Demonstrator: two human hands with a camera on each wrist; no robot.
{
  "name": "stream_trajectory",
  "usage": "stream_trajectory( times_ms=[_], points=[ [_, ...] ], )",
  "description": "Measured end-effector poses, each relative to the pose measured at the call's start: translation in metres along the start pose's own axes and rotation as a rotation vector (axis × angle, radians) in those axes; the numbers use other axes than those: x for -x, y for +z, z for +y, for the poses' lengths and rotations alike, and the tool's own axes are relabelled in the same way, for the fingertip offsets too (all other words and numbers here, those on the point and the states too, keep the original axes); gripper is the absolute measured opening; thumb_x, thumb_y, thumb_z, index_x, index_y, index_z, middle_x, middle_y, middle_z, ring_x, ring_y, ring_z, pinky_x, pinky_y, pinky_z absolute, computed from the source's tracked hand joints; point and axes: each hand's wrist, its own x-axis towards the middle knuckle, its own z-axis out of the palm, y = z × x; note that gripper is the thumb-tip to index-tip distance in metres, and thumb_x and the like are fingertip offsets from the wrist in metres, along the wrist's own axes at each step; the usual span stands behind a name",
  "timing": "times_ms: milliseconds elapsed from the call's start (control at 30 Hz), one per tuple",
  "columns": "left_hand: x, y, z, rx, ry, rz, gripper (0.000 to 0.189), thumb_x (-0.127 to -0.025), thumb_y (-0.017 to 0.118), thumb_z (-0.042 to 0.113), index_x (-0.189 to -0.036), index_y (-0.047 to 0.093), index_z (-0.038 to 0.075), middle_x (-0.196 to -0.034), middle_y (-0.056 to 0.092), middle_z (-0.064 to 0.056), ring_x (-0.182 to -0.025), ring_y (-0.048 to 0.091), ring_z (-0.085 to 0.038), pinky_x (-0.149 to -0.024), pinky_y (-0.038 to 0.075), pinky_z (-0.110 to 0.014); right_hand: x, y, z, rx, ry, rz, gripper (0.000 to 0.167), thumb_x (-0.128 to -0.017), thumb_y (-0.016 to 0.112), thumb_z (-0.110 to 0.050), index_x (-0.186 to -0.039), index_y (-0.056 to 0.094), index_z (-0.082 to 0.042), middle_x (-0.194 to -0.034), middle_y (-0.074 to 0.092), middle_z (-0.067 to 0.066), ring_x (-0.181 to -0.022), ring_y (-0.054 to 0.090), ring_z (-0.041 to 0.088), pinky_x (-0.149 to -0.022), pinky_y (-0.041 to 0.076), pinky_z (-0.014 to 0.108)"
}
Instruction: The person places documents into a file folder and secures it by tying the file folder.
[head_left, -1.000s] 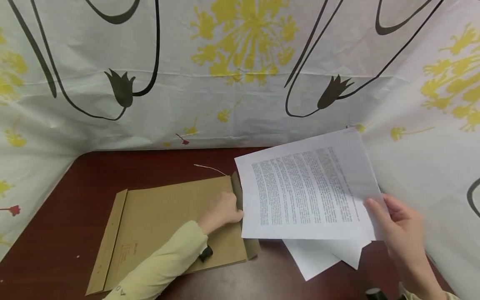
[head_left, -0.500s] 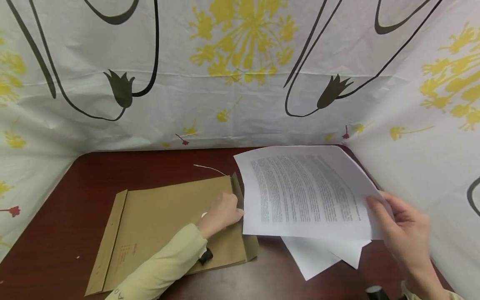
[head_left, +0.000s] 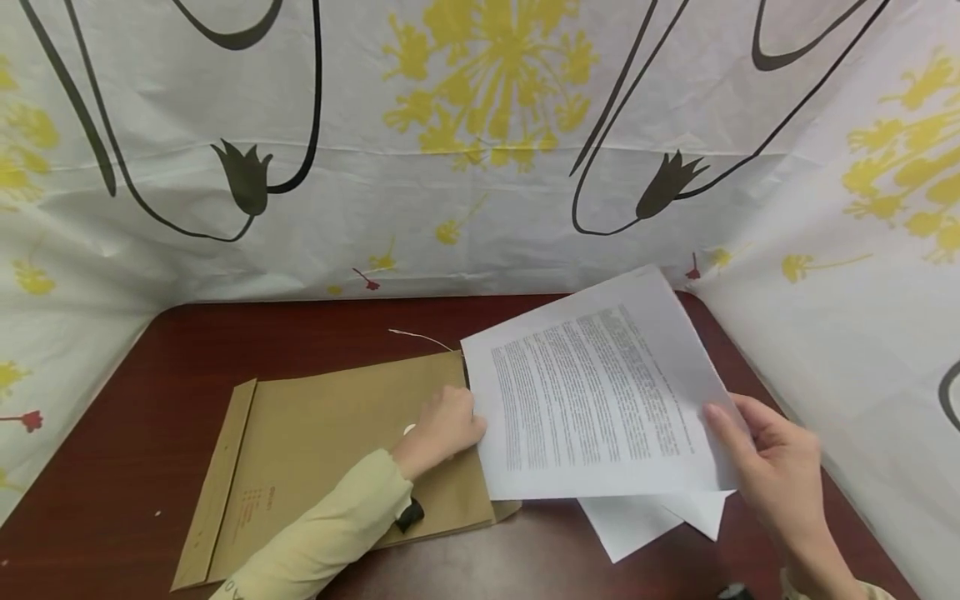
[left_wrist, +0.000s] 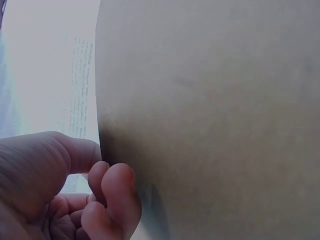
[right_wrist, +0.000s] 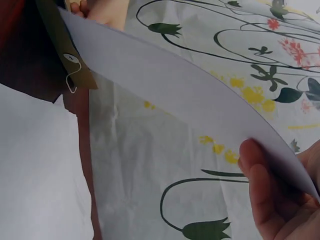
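A brown paper document envelope (head_left: 322, 433) lies flat on the table, its mouth facing right. My left hand (head_left: 444, 427) pinches the edge of that mouth; in the left wrist view the thumb and fingertips meet at the envelope's (left_wrist: 210, 110) edge. My right hand (head_left: 783, 467) grips printed paper (head_left: 592, 400) by its right side, thumb on top. The paper is raised and tilted, its left edge at the envelope's mouth. Whether that edge is inside is hard to tell. In the right wrist view the paper (right_wrist: 190, 90) bows between hand and envelope, whose flap carries a button with string (right_wrist: 73, 80).
More white sheets (head_left: 626, 525) lie on the dark red table (head_left: 337, 333), partly under the held paper. A patterned white cloth (head_left: 465, 208) rises behind and on both sides. A white string (head_left: 420, 336) trails from the envelope's far corner.
My right hand has moved left with the paper, so its left edge now covers most of the flap at the envelope's mouth. The left hand and envelope have stayed in place.
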Motion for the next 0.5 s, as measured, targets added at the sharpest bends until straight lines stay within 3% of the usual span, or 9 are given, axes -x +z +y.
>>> stream_trajectory(
  times_ms=[133,267,500],
  points=[
    [0.001,-0.001,0.001,0.019,-0.012,-0.007,0.032,-0.076,0.052,0.005,-0.048,0.037,0.013,-0.038,0.040,0.002,-0.025,0.038,-0.006,-0.028,0.025,-0.018,0.001,0.002,0.004,0.019,0.073,-0.057,0.014,-0.087,0.063,-0.003,-0.099,0.065,0.004,-0.062,0.063,-0.019,-0.042,0.057,0.007,-0.035,0.044,0.023],
    [0.002,-0.002,0.000,0.036,-0.020,0.003,0.033,-0.077,0.053,0.005,-0.049,0.037,0.014,-0.039,0.039,0.003,-0.026,0.036,-0.005,-0.029,0.025,-0.017,-0.003,0.003,0.013,0.016,0.134,-0.110,0.028,-0.090,0.060,-0.009,-0.108,0.060,0.013,-0.062,0.062,-0.021,-0.044,0.059,0.010,-0.036,0.046,0.026],
    [0.006,-0.001,-0.003,0.039,-0.001,0.065,0.037,-0.073,0.053,0.005,-0.049,0.027,0.016,-0.046,0.025,0.005,-0.038,0.024,-0.006,-0.034,0.020,-0.019,-0.011,0.006,0.046,-0.082,0.268,-0.197,0.032,-0.091,0.059,-0.012,-0.110,0.059,0.014,-0.062,0.067,0.000,-0.047,0.062,0.014,-0.038,0.048,0.029]
  ],
)
